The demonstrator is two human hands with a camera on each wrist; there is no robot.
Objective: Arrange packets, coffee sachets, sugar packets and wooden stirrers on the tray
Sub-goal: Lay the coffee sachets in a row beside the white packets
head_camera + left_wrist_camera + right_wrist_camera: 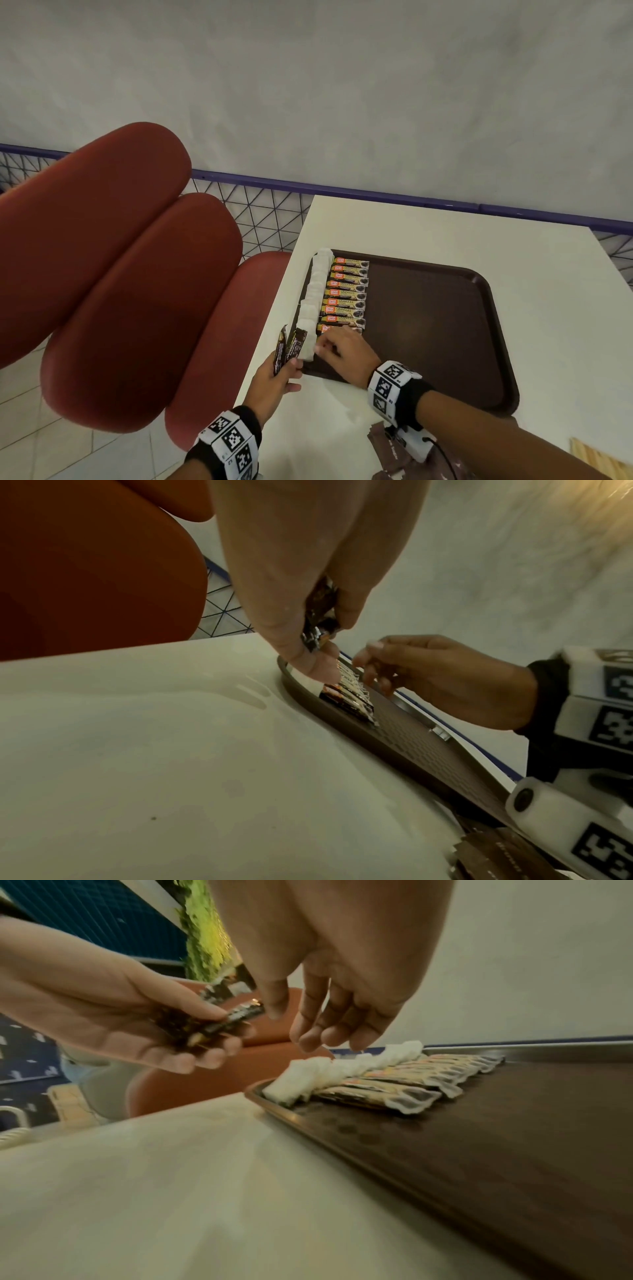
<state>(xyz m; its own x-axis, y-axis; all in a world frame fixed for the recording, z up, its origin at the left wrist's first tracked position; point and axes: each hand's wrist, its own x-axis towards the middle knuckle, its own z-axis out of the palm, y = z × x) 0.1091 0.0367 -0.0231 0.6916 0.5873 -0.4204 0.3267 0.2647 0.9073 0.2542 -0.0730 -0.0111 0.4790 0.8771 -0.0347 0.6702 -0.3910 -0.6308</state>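
A dark brown tray [428,325] lies on the white table [445,229]. Along its left side runs a column of white sugar packets [317,294], with a row of several orange-and-black coffee sachets [346,294] beside it. My left hand [287,368] is just off the tray's near-left corner and grips a few dark coffee sachets [289,346], which also show in the left wrist view [320,615] and the right wrist view [219,1020]. My right hand [330,346] hovers over the nearest sachet and sugar packet. Its fingers [325,1031] hang relaxed and hold nothing.
Red padded seat cushions [120,274] stand left of the table, with a blue rail and wire mesh [267,219] behind. Brown packets [394,448] lie on the table near my right forearm. Pale wooden stirrers [596,459] sit at the bottom right. Most of the tray floor [479,1137] is bare.
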